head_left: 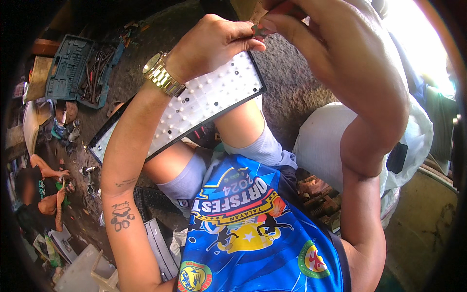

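Observation:
My left hand, with a gold wristwatch at its wrist, is raised at the top of the view. Its thumb and forefinger pinch a small greenish-red piece. Beside it, touching that piece, my right hand is closed around something red, perhaps a handle, partly cut off by the upper edge and hidden by the fingers. Below both hands a long white panel with a black rim lies across my thighs. Rows of small white pegs and several dark holes cover it; it looks like the inside of a keyboard case.
An opened green tool case with metal tools lies on the dirt floor at the left. Another person sits at the far left among metal parts. A white sack stands at my right, near rusty metal parts.

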A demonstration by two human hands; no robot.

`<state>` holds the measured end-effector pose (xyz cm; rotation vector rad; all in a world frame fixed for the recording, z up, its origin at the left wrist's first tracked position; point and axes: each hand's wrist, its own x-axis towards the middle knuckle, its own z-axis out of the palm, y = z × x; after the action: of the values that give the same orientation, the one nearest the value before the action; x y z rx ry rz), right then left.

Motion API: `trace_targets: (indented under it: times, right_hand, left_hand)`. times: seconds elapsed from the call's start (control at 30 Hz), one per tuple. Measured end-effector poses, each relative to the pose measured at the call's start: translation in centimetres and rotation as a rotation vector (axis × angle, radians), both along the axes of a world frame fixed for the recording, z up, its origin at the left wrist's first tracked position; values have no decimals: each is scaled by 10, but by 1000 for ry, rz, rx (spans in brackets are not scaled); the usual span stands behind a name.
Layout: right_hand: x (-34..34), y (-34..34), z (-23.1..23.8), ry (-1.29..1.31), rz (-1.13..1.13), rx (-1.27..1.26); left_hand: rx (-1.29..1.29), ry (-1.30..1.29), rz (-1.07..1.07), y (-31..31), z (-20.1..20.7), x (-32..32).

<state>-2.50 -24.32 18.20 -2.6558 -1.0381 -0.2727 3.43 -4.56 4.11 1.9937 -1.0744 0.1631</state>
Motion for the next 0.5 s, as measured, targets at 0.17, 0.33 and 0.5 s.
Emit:
trace_targets:
  times: [0.17, 0.33, 0.5]
  right_hand:
    - [-1, -1, -2, -3, -51, 9]
    - [4, 1, -11, -22, -41, 65]
    - [-2, 8, -12, -66, -147, -55]
  left_hand:
    - [32, 4, -1, 0, -2, 2]
    - [90, -87, 17, 3, -2, -1]
    - [6, -38, -28, 4, -4, -5]
